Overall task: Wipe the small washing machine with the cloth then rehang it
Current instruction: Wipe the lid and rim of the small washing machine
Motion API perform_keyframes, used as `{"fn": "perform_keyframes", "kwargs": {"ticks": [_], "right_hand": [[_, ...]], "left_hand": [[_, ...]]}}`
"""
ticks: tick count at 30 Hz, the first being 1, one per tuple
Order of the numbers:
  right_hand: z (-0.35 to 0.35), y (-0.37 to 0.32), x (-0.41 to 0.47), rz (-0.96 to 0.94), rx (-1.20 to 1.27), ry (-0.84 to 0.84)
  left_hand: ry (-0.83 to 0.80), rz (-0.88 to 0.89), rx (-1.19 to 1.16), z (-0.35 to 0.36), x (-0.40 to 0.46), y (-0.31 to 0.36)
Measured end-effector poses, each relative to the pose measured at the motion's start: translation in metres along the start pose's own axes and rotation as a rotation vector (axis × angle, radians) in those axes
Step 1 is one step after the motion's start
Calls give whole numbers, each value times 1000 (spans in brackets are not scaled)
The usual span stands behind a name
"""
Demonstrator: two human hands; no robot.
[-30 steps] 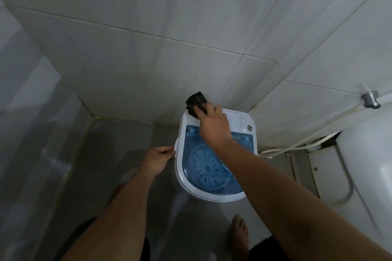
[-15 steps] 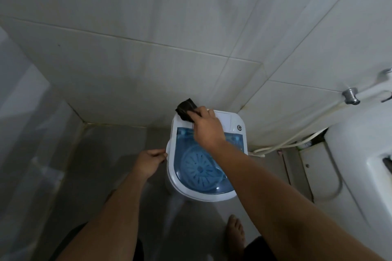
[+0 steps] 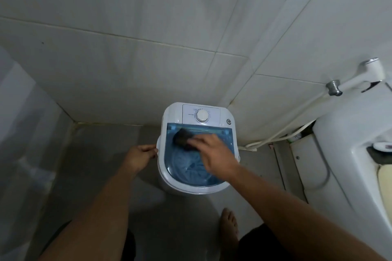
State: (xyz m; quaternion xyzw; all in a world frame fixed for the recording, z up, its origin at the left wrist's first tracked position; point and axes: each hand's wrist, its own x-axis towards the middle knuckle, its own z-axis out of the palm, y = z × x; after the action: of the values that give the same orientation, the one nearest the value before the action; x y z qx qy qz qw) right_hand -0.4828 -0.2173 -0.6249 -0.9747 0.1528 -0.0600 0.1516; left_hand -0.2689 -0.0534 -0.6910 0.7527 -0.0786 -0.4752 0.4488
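Now my right hand presses the dark cloth, fingers clamped on it, against the blue lid at ten o'clock on the washing machine; my left hand pinches its nine o'clock rim.

The small washing machine is white, with a translucent blue lid that is closed; it stands upright on the floor in the corner of the tiled walls; a round white dial is set in the rear control panel. The cloth is dark and bunched; it is pressed against the lid's rear left area.
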Motion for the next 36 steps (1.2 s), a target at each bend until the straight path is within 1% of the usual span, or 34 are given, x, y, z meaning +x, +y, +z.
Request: {"fn": "perform_keyframes", "kwargs": {"ticks": [2, 3, 5, 6, 7, 10, 12, 13, 15, 17, 18, 19, 20, 21, 22, 25, 26, 28, 29, 30, 31, 32, 34, 35, 36], "right_hand": [[0, 17, 7, 255, -56, 81], [5, 16, 8, 332, -74, 98], [19, 1, 6, 378, -70, 125], [27, -12, 3, 355, -55, 127], [35, -24, -2, 293, -49, 101], [48, -56, -20, 32, 24, -70], [33, -53, -23, -23, 168, -87], [22, -46, -23, -2, 214, -61], [3, -20, -22, 103, 216, 93], [-8, 22, -25, 365, 162, 261], [-8, 38, -28, 519, 127, 304], [-3, 44, -31, 636, 96, 311], [3, 42, -35, 679, 70, 293], [11, 33, -40, 659, 41, 267], [20, 21, -45, 595, 19, 240], [39, -21, -55, 362, 35, 96], [40, -32, -54, 259, 51, 39], [32, -38, -48, 53, 100, -57], [22, -35, -43, -5, 117, -76], [13, -27, -39, -14, 130, -51], [6, -14, -37, 28, 138, 13], [0, 3, -37, 132, 139, 95], [-1, 32, -44, 442, 89, 243], [5, 35, -51, 577, 61, 281], [12, 30, -60, 636, 39, 301]], "left_hand": [[5, -7, 11, -1, -1, 0], [10, -12, 9, -1, -2, 0], [16, -13, 3, 0, -5, 1], [11, -12, -2, 0, -5, 3], [5, -13, -6, 1, -5, 4], [-7, -28, 7, 0, -2, 3], [-3, -33, 8, 0, 0, 2], [-3, -30, 6, 0, 2, 0], [-12, -18, 5, 1, 3, 0], [-11, -10, 0, 4, 1, 1], [-8, -6, -4, 5, 0, 1], [-4, -4, -6, 5, 0, 1], [-2, -1, -6, 5, 1, 1], [-3, -4, -3, 5, 2, 1], [-7, -12, -3, 4, 4, 0], [-20, -34, 2, 2, 6, 1], [-25, -30, 1, 3, 4, 2], [-35, -22, 12, 4, 1, 4], [-39, -21, 20, 4, 0, 5], [-43, -21, 19, 5, 0, 5], [-43, -23, 20, 5, 0, 4], [-29, -24, 22, 5, 1, 3], [-2, -24, 23, 6, 2, 0], [5, -21, 17, 7, 1, 1], [9, -19, 14, 8, 1, 1]]}}
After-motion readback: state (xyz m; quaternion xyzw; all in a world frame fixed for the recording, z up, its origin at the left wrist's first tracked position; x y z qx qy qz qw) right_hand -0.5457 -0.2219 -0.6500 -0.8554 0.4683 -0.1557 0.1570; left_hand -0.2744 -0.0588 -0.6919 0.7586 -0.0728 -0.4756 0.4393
